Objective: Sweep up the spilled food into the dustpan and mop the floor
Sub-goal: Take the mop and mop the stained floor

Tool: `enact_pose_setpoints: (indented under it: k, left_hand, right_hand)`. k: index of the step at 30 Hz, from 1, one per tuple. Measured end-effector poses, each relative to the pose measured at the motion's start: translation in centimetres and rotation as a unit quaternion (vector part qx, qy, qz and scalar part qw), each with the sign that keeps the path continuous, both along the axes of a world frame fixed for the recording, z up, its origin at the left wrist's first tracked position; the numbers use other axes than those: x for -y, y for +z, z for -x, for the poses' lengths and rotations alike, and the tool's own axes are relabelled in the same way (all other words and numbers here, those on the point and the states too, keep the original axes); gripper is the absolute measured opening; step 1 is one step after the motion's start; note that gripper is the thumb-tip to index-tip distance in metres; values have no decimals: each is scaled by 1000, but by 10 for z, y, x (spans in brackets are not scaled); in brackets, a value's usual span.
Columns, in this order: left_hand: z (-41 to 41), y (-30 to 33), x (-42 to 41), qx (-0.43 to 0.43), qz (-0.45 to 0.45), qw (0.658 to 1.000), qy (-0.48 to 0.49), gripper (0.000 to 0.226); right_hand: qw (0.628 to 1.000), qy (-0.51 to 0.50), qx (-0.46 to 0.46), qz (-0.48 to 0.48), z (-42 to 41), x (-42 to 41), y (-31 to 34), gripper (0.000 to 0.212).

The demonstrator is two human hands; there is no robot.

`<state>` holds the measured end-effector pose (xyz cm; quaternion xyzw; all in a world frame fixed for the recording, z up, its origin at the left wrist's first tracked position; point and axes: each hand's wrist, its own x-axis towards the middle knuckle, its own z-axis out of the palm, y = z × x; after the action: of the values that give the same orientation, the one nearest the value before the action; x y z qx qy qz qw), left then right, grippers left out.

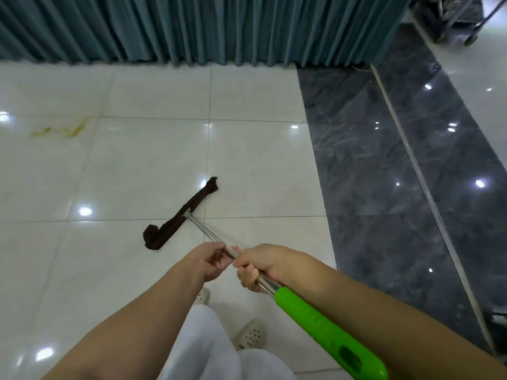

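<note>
Mop shaft [211, 235] in my grip: bare polished metal, smooth, mirror-bright. Upper handle sleeve [323, 329] is glossy green moulded plastic, slick finish. Mop head [181, 215] is dark brown cloth, matt, soft and fuzzy-looking, bunched at both ends. Floor tiles [137, 165] are pale glazed ceramic or stone, high gloss, ceiling lights reflect as hard spots; thin dark grout lines. Yellow-green smear [68, 130] sits on the glaze, dull against the shine. Dark strip [370, 174] to the right looks like polished veined marble, equally glossy. Curtain [192, 28] is teal woven fabric, matt, pleated. My trousers [203, 341] are white matt cloth; clogs [251, 335] cream matt plastic, perforated.
</note>
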<state>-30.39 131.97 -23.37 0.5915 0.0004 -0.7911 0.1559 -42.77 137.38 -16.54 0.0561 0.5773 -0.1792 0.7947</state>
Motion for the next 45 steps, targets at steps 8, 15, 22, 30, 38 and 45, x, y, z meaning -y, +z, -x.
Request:
enact_pose_setpoints:
  k: [8, 15, 22, 30, 38, 45]
  left_hand:
    - [-39, 8, 4, 11, 6, 994, 107, 30]
    - [-67, 33, 42, 21, 29, 993, 114, 33]
    - [-115, 49, 108, 1, 38, 991, 129, 32]
    - [-182, 52, 184, 2, 47, 989, 139, 30]
    - [-233, 57, 252, 11, 99, 976, 194, 30]
    - [-263, 60, 304, 12, 111, 949, 296, 30]
  right_hand:
    - [993, 115, -5, -1, -32, 30, 10, 24]
    - [988, 153, -7, -7, -57, 80, 36, 27]
    - [983, 183, -5, -21, -102, 155, 58, 19]
    - [987, 155, 23, -48, -169, 235, 62, 24]
    - [992, 104, 55, -38, -219, 311, 57, 15]
    - [989, 133, 54, -19, -261, 371, 54, 28]
